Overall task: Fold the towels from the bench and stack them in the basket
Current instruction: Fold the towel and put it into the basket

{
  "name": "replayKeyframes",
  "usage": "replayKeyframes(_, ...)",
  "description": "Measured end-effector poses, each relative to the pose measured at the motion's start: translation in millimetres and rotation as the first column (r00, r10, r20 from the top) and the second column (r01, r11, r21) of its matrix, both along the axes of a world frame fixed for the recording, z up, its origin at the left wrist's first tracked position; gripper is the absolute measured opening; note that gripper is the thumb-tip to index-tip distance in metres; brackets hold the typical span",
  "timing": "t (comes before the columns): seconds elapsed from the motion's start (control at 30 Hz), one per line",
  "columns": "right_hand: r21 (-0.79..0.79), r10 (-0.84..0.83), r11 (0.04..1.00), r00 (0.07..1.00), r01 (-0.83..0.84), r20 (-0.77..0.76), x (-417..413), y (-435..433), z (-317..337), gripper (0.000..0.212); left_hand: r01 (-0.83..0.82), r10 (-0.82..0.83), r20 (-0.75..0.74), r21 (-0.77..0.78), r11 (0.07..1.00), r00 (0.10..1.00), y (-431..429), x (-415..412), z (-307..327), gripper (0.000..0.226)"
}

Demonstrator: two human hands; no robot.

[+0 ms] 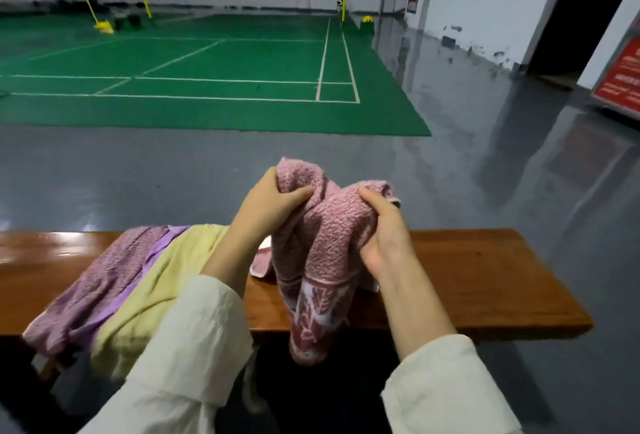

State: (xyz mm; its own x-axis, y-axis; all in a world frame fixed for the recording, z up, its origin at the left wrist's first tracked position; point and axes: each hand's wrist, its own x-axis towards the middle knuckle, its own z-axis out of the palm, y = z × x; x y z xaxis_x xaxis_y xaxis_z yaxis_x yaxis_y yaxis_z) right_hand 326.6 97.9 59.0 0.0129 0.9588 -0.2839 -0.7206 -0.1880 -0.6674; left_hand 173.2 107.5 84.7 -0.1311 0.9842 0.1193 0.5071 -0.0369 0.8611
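A dusty-pink towel (320,246) with a white patterned border hangs bunched above the wooden bench (485,277). My left hand (266,212) grips its upper left part, thumb over the cloth. My right hand (384,229) grips the upper right part, fingers curled round the fabric. The towel's lower end droops over the bench's front edge. To the left on the bench lie a pale yellow towel (156,295) and a mauve towel (93,291) with a lilac band, both draped over the front edge. No basket is in view.
The bench runs across the frame, its right stretch bare wood. Beyond it lies a glossy grey floor, then a green badminton court (207,63) with nets. A red signboard (620,83) stands at the far right.
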Motion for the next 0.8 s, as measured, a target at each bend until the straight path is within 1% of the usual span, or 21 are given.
replayKeyframes(0.03,-0.054,-0.024,0.998,0.998,0.027,0.052,-4,3,-17,0.015,-0.095,0.092,-0.131,-0.017,0.995,0.987,3,-1,-18,0.044)
replayKeyframes(0.07,-0.087,-0.038,0.995,0.995,0.047,0.095,-9,4,-34,0.006,-0.162,0.157,-0.183,-0.01,0.987,0.97,3,-2,-37,0.046)
replayKeyframes(0.1,-0.109,-0.03,0.993,0.994,0.042,0.106,-13,4,-49,0.011,-0.182,0.182,-0.164,0.019,0.983,0.969,0,0,-55,0.041)
replayKeyframes(0.17,-0.139,0.034,0.99,0.994,-0.02,0.1,-19,5,-68,0.014,-0.113,0.119,-0.06,0.098,0.989,0.991,-12,8,-80,0.02)
replayKeyframes(0.2,-0.153,0.093,0.986,0.983,-0.068,0.161,-19,6,-71,0.013,-0.05,0.053,-0.024,0.108,0.993,0.998,-18,14,-90,0.014)
replayKeyframes(0.23,-0.159,0.143,0.982,0.952,-0.102,0.271,-17,9,-75,0.011,0.027,-0.025,-0.019,0.106,0.994,1.0,-24,19,-98,0.011)
replayKeyframes(0.27,-0.159,0.174,0.98,0.909,-0.122,0.378,-15,11,-79,0.008,0.095,-0.092,-0.031,0.096,0.991,0.995,-29,23,-105,0.009)
replayKeyframes(0.33,-0.148,0.225,0.974,0.832,-0.173,0.507,-10,9,-83,0.007,0.153,-0.152,-0.013,0.072,0.986,0.988,-34,30,-120,0.014)
replayKeyframes(0.43,-0.1,0.256,0.964,0.769,-0.245,0.586,-5,-1,-86,0.01,0.106,-0.107,0.006,0.053,0.993,0.994,-36,44,-137,0.025)
replayKeyframes(0.5,-0.042,0.254,0.952,0.704,-0.304,0.663,-4,-4,-90,0.017,0.065,-0.064,-0.008,0.067,0.996,0.998,-35,48,-142,0.023)
replayKeyframes(0.53,-0.015,0.225,0.949,0.64,-0.316,0.735,-4,-3,-92,0.018,0.063,-0.062,-0.016,0.068,0.996,0.998,-34,46,-144,0.018)
replayKeyframes(0.57,0.011,0.163,0.952,0.538,-0.306,0.827,-3,-1,-95,0.017,0.075,-0.074,-0.021,0.075,0.994,0.997,-34,44,-145,0.015)
replayKeyframes(0.6,0.043,0.072,0.961,0.396,-0.274,0.915,-1,2,-98,0.012,0.086,-0.084,-0.023,0.084,0.993,0.996,-33,40,-147,0.013)
replayKeyframes(0.63,0.085,-0.016,0.964,0.267,-0.251,0.964,0,2,-97,0.007,0.085,-0.083,-0.024,0.086,0.993,0.996,-33,35,-148,0.013)
replayKeyframes(0.67,0.135,-0.087,0.955,0.187,-0.265,0.978,0,2,-95,0.02,0.072,-0.07,-0.018,0.081,0.994,0.997,-33,30,-148,0.014)
replayKeyframes(0.7,0.182,-0.115,0.921,0.207,-0.346,0.972,1,3,-93,0.034,0.052,-0.051,-0.008,0.065,0.997,0.999,-33,24,-147,0.014)
replayKeyframes(0.73,0.208,-0.099,0.872,0.258,-0.442,0.961,-1,4,-93,0.043,0.042,-0.042,0.006,0.05,0.998,0.999,-32,19,-145,0.013)
replayKeyframes(0.77,0.205,-0.058,0.824,0.281,-0.528,0.958,-4,4,-93,0.046,0.044,-0.044,0.014,0.04,0.998,0.999,-31,13,-143,0.009)
replayKeyframes(0.8,0.183,-0.022,0.784,0.268,-0.593,0.963,-8,3,-95,0.044,0.053,-0.054,0.014,0.034,0.998,0.998,-31,8,-141,0.006)
